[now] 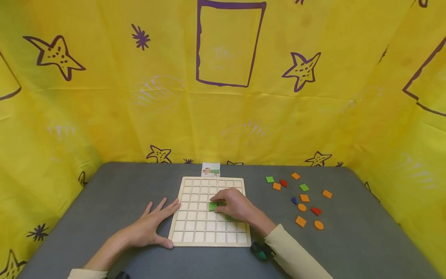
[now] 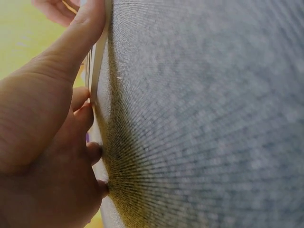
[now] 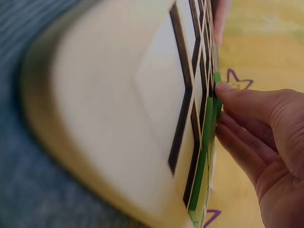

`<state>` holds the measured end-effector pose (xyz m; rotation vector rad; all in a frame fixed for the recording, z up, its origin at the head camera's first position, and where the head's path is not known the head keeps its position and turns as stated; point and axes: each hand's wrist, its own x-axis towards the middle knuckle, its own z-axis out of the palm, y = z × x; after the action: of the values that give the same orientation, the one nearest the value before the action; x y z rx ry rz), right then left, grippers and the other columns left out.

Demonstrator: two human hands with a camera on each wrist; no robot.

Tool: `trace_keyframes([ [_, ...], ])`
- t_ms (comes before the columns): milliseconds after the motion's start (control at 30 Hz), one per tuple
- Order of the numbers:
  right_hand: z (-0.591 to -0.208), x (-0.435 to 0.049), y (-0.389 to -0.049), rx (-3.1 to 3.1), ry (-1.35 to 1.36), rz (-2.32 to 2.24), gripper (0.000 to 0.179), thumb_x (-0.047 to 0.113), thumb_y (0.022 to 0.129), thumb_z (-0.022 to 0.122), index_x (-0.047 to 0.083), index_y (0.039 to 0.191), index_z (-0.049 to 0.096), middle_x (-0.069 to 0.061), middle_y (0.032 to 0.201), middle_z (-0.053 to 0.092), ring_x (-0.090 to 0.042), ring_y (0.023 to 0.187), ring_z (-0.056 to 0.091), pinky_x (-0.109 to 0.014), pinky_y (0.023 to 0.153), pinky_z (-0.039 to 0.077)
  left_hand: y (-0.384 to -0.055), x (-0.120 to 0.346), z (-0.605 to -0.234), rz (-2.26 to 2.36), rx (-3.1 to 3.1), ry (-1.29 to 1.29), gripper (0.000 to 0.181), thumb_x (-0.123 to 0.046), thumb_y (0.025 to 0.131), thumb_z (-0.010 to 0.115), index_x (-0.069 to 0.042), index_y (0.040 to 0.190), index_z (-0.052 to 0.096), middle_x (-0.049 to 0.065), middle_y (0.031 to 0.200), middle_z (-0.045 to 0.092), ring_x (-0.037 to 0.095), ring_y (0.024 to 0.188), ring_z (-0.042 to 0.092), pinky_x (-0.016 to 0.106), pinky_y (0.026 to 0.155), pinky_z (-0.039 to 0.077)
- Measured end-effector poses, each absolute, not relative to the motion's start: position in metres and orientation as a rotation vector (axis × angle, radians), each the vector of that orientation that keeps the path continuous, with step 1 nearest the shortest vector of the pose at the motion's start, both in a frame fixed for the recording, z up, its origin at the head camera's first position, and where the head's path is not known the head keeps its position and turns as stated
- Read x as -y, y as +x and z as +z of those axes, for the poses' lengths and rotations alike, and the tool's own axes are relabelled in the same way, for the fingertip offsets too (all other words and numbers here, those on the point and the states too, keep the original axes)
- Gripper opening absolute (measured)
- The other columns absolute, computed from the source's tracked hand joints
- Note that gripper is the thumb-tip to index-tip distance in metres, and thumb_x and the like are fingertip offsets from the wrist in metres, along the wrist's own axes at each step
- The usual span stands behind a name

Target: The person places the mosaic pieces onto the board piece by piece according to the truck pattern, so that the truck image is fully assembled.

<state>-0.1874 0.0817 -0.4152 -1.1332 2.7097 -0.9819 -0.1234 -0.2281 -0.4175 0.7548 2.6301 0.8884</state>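
Note:
A pale wooden board (image 1: 189, 225) divided into square cells lies flat on the table. My right hand (image 1: 237, 205) is over its middle, pinching a green square tile (image 1: 212, 206) between thumb and fingers. In the right wrist view that green tile (image 3: 218, 102) is tilted up against the grid, beyond other green tiles (image 3: 204, 152) in the board. Part of a green tile (image 1: 230, 218) shows below the right hand; the hand hides nearby cells. My left hand (image 1: 150, 228) has its fingers spread, with fingertips and thumb touching the board's left edge.
A small printed picture card (image 1: 210, 169) lies behind the board. To the right are scattered loose pieces: orange squares (image 1: 301, 221), orange circles (image 1: 318, 225), green tiles (image 1: 270, 179), red pieces (image 1: 316, 211) and a blue piece (image 1: 294, 200). A yellow patterned cloth (image 1: 223, 116) surrounds the grey table (image 1: 139, 182).

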Motion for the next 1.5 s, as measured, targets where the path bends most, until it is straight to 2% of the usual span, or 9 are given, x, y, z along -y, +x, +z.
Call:
trace_keyframes([
  [433,-0.416,-0.074,-0.186,-2.786,-1.142,-0.911,0.028,0.011,0.081,0.08,0.006,0.108,0.076,-0.002,0.103,0.074,-0.012,0.095,0.068,-0.024,0.084,0.053,-0.123,0.229,-0.419,0.892,-2.642,0.758,0.114,-0.057,0.065,0.081,-0.008,0.154,0.03,0.014,0.161,0.022,0.051,0.145,0.003,0.071,0.106,-0.01],
  [733,-0.417,-0.074,-0.185,-2.784,-1.096,-0.912,0.029,0.013,0.08,0.081,0.009,0.109,0.076,0.001,0.104,0.074,-0.008,0.095,0.067,-0.022,0.084,0.052,-0.122,0.229,-0.42,0.893,-2.636,0.753,0.114,-0.057,0.065,0.08,-0.009,0.154,0.03,0.014,0.161,0.021,0.05,0.145,0.003,0.071,0.106,-0.01],
  [1033,-0.406,-0.087,-0.187,-2.74,-1.066,-1.038,0.028,0.009,0.083,0.078,0.004,0.11,0.074,-0.004,0.107,0.073,-0.018,0.096,0.069,-0.029,0.085,0.055,-0.123,0.228,-0.418,0.886,-2.625,0.75,0.113,-0.056,0.066,0.081,-0.009,0.155,0.029,0.013,0.162,0.02,0.049,0.146,0.002,0.07,0.106,-0.011],
  [1300,-0.403,-0.108,-0.192,-2.725,-1.041,-1.158,0.025,0.004,0.083,0.076,0.001,0.108,0.074,-0.008,0.106,0.073,-0.022,0.095,0.071,-0.035,0.086,0.056,-0.123,0.227,-0.416,0.89,-2.611,0.752,0.113,-0.055,0.066,0.081,-0.008,0.155,0.029,0.013,0.162,0.019,0.05,0.145,0.001,0.07,0.106,-0.011],
  [1500,-0.404,-0.125,-0.196,-2.765,-1.023,-1.15,0.027,0.006,0.084,0.076,0.001,0.11,0.074,-0.008,0.107,0.073,-0.024,0.097,0.07,-0.037,0.086,0.056,-0.122,0.229,-0.416,0.898,-2.606,0.737,0.113,-0.053,0.066,0.082,-0.009,0.155,0.028,0.013,0.162,0.019,0.049,0.146,0.0,0.069,0.106,-0.012],
])
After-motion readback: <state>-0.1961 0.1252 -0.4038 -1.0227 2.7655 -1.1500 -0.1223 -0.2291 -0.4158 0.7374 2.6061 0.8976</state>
